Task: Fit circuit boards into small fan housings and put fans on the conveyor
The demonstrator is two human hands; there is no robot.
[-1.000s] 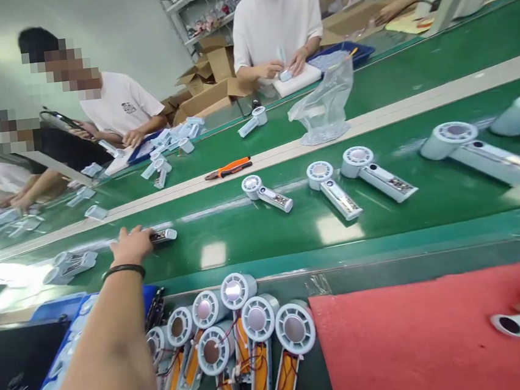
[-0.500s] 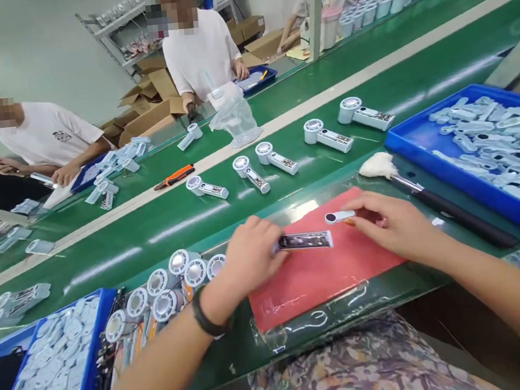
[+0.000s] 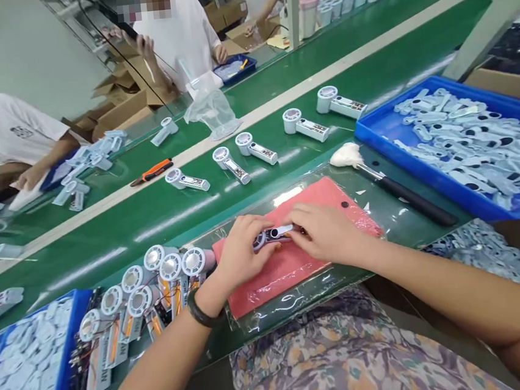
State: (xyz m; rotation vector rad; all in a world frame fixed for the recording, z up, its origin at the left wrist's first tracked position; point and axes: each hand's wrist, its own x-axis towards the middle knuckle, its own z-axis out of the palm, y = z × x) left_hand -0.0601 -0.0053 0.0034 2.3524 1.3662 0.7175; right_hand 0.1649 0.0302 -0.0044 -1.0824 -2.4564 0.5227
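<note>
The left hand (image 3: 243,252) grips a round-headed fan (image 3: 259,241) while the right hand (image 3: 325,231) pinches a slim, smooth cover (image 3: 284,231) above a flat red mat (image 3: 262,290).

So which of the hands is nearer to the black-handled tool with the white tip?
Right. The right hand is over the red mat, left of the black-handled tool and apart from it; the left hand is farther left, over the mat too.

The letters "AN" (image 3: 105,377) are seen on one pale handle (image 3: 96,365); the print (image 3: 21,131) on a white shirt (image 3: 4,121) cannot be read.
</note>
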